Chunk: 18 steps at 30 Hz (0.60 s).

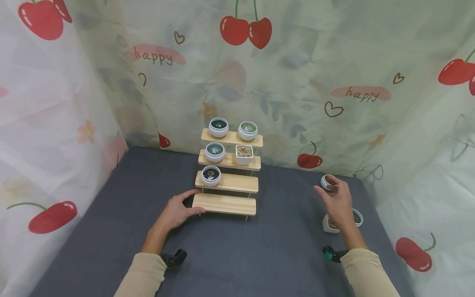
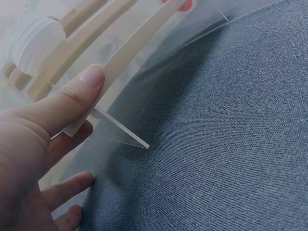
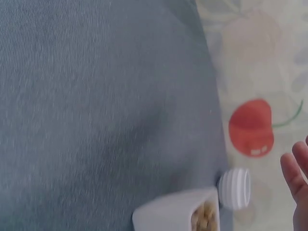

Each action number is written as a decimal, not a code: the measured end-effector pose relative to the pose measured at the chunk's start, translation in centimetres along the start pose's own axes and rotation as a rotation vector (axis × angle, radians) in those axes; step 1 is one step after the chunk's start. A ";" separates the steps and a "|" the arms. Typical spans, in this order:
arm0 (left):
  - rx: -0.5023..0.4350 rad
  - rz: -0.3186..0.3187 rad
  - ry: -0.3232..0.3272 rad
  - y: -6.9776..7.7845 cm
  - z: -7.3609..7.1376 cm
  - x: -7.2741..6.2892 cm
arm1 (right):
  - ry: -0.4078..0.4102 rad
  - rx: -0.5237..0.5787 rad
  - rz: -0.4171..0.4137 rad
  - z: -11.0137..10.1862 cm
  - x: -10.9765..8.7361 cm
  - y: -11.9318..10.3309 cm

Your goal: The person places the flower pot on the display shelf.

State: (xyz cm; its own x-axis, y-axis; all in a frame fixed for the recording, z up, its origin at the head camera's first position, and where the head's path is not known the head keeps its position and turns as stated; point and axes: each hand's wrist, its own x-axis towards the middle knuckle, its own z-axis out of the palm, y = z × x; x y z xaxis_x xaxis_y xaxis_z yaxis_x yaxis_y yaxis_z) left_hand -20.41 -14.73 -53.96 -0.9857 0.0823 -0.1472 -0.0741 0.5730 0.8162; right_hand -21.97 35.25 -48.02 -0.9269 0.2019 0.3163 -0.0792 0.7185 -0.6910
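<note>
My left hand pinches the left end of the lowest wooden shelf of a tiered stand. In the left wrist view its thumb lies on the plank and the forefinger sits underneath. Over the right side of the table, my right hand hovers with fingers spread, holding nothing. Near its fingertips stands a round white pot, partly hidden by them in the head view; the right wrist view shows that pot apart from the fingers. A square white cup of tan bits stands below the hand.
Round white pots with dark or green contents and a square cup of tan bits stand on the upper shelves. Another round pot is beside the right wrist. Cherry-printed cloth hangs around the dark table.
</note>
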 end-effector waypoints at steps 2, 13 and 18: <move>-0.002 -0.001 0.000 0.0 0.0 0.0 | -0.004 0.003 0.008 -0.6 -0.2 0.7; 0.011 -0.006 -0.005 0.3 -0.2 0.0 | -0.188 -0.115 0.052 -4.9 -1.5 3.4; 0.019 -0.012 -0.008 0.2 -0.1 -0.1 | -0.338 -0.159 0.113 -6.0 -2.2 3.9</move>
State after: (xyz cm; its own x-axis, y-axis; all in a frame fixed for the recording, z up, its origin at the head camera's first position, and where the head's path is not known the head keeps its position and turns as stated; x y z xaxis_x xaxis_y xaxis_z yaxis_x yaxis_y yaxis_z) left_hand -20.30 -14.71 -53.73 -0.9835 0.0823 -0.1613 -0.0825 0.5891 0.8038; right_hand -18.01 41.58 -47.54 -0.9972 0.0739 -0.0063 0.0632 0.8039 -0.5914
